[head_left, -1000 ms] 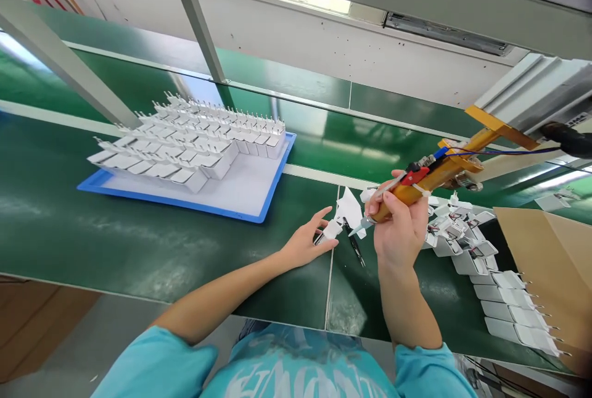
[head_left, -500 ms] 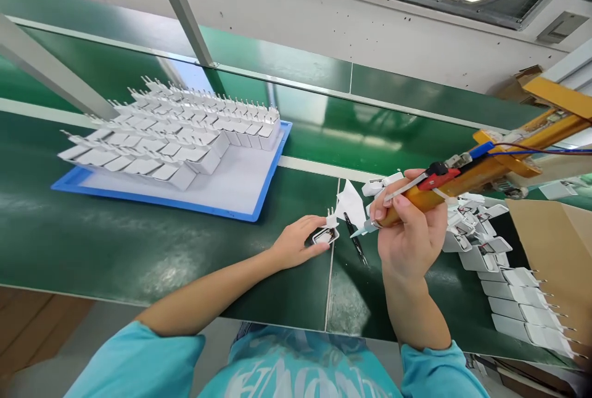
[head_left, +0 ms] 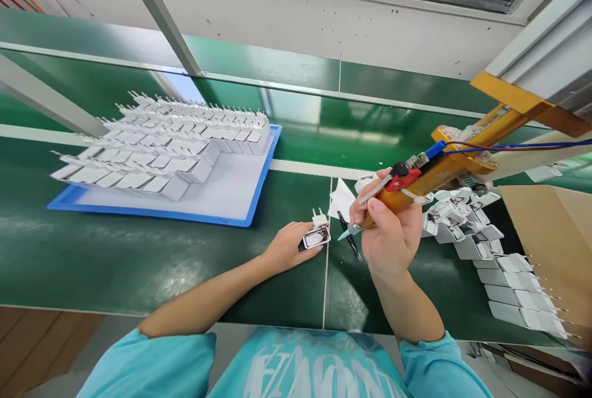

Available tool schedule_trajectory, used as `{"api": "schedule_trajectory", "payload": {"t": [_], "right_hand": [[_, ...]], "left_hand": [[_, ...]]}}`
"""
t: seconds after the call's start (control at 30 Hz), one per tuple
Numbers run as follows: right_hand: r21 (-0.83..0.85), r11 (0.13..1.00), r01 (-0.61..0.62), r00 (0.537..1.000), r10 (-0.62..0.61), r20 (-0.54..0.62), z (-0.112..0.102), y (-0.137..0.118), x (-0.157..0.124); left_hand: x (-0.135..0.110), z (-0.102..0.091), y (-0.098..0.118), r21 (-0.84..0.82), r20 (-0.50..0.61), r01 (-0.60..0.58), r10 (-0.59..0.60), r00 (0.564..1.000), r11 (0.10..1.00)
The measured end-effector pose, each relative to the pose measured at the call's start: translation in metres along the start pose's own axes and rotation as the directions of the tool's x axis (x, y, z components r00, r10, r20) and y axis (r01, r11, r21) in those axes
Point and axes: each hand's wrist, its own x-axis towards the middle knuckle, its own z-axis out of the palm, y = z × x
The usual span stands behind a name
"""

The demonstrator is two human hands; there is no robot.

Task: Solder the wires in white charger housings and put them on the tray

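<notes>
My left hand (head_left: pixel 285 247) rests on the green bench and pinches a small white charger shell (head_left: pixel 317 235), its open side up and its prongs pointing away. My right hand (head_left: pixel 387 231) is wrapped round a yellow pen-shaped dispensing tool (head_left: pixel 444 171) with a red clip and blue wires. The tool's pale tip (head_left: pixel 345 234) hovers just right of the shell, not touching it. A black pen-like object (head_left: pixel 349 237) lies on the bench under the tip.
A blue tray (head_left: pixel 229 200) at the left carries several rows of white charger shells (head_left: pixel 166 145). More shells (head_left: pixel 490 250) lie loose at the right beside a brown cardboard sheet (head_left: pixel 550 231). A white scrap (head_left: pixel 341 197) lies behind the hands. Grey frame posts (head_left: pixel 152 9) rise at the back.
My left hand has closed on the charger shell and turned it open side up. The right hand with the tool has shifted slightly left and down toward it. The camera view has drifted.
</notes>
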Motion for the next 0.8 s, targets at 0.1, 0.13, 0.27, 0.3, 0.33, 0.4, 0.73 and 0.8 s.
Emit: {"api": "schedule_trajectory", "payload": {"t": [0.1,0.13,0.27,0.3,0.33,0.4,0.73,0.8], "right_hand": [[-0.007,1.0,0.004,1.0,-0.004,0.002,0.0,-0.001,-0.003],[-0.017,1.0,0.003,1.0,-0.003,0.001,0.001,-0.002,-0.004],[-0.051,0.999,0.014,1.0,-0.014,0.011,0.002,0.0,-0.007],[-0.051,0.998,0.023,1.0,-0.023,0.014,0.002,0.001,-0.007],[-0.049,0.998,0.036,0.999,-0.035,0.02,0.003,0.001,-0.008],[-0.051,0.996,0.066,0.997,-0.065,0.036,0.004,0.003,-0.009],[-0.209,0.965,0.157,0.987,-0.163,-0.014,0.008,0.008,-0.012],[-0.231,0.956,0.18,0.981,-0.191,-0.028,0.009,0.009,-0.012]], "left_hand": [[0.0,0.002,0.0,0.008,-0.027,0.007,-0.007,1.0,1.0],[0.001,0.003,0.0,0.009,-0.038,0.004,-0.004,0.999,1.0],[0.001,0.006,-0.001,0.016,-0.082,-0.034,0.035,0.996,0.999],[0.001,0.006,-0.001,0.015,-0.085,-0.045,0.046,0.995,0.999],[0.001,0.006,0.0,0.012,-0.086,-0.056,0.057,0.995,0.998],[0.0,0.005,0.001,-0.002,-0.09,-0.093,0.092,0.992,0.996],[0.003,-0.003,0.008,-0.122,-0.206,-0.206,0.178,0.962,0.971],[0.003,-0.006,0.01,-0.159,-0.218,-0.187,0.151,0.964,0.969]]}}
